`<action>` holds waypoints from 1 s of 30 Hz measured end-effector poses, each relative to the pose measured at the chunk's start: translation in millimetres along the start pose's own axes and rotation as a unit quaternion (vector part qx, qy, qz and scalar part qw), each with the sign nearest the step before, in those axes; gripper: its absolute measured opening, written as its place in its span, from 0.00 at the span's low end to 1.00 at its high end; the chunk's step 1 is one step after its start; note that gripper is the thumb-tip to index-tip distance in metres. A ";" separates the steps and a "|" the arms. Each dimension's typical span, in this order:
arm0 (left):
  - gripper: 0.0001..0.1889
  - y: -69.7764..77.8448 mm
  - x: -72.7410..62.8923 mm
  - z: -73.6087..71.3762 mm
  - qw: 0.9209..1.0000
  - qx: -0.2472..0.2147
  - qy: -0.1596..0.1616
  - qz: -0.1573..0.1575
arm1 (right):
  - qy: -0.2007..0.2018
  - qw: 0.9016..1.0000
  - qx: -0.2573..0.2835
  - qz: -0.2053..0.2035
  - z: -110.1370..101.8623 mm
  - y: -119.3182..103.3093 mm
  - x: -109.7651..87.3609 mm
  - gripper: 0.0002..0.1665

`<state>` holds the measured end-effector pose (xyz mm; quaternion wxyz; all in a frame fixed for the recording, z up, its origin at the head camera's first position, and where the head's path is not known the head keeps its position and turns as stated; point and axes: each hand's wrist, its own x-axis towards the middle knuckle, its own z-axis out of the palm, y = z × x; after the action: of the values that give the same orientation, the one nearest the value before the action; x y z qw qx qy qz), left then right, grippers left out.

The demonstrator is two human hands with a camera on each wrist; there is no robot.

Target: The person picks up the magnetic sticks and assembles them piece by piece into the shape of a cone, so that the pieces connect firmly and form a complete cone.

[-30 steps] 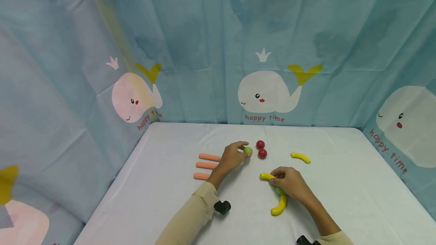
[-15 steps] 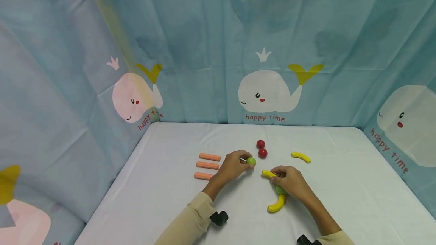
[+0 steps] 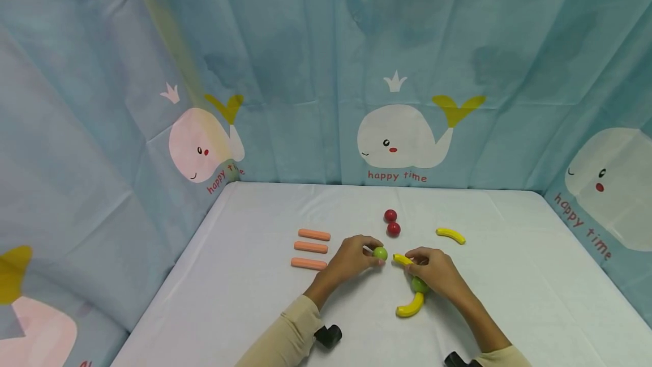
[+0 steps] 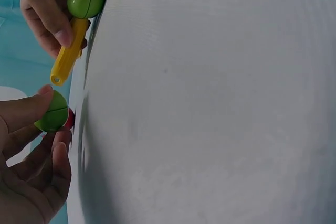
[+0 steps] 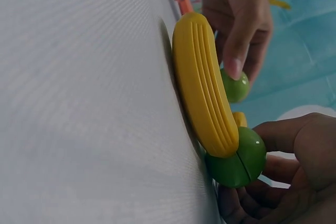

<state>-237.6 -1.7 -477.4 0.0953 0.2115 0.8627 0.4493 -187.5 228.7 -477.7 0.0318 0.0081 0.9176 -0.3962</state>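
My left hand pinches a green ball between thumb and fingers, over the table. In the left wrist view a thin seam runs round this ball. To its right, my right hand grips a curved yellow stick whose tip, with a small hole in its end, points at that ball across a narrow gap. A second green ball, partly hidden by the fingers, joins it to another curved yellow stick. The right wrist view shows this grooved yellow stick close up against its ball.
Several loose pieces lie on the white table. Three orange sticks are in a column left of the hands. Two red balls sit behind them, and a curved yellow stick lies farther right. A blue whale-print curtain surrounds the table.
My left hand has brought the green ball from beside the red balls towards me and slightly right, nearer the yellow stick. The right hand's joined pieces have turned slightly, the lower stick swinging left.
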 end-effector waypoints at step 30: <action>0.22 2.8 -2.1 10.4 1.000 0.007 -0.016 -0.001 | -0.006 1.000 -0.003 -0.007 0.4 0.1 -0.7 0.14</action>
<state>-231.3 6.4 -481.2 0.1080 0.2188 0.8642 0.4400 -186.7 228.5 -478.0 0.0348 -0.0004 0.9185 -0.3938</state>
